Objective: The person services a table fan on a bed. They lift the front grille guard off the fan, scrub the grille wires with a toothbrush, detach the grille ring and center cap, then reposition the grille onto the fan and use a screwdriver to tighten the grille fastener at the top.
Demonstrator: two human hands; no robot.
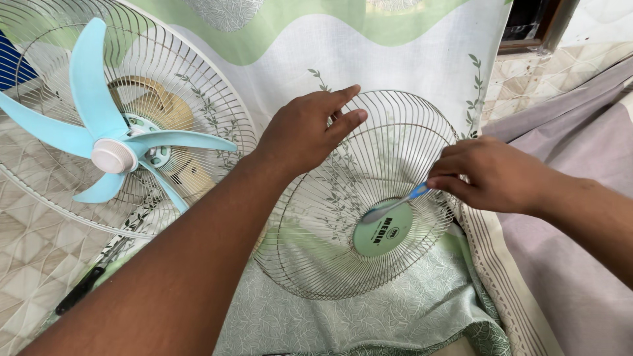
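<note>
Hands are working over a detached wire fan guard (330, 231) that is lying on a green leaf-patterned cloth (395, 310). In the head view, the left hand (306, 132) is resting on the guard's upper rim, fingers loosely extended, clasping nothing. The right hand (491, 175) is pinching a blue-handled toothbrush (395, 206), its head touching the guard's green centre disc. A fan with pale blue blades (112, 142) is standing just beside, to the left.
</note>
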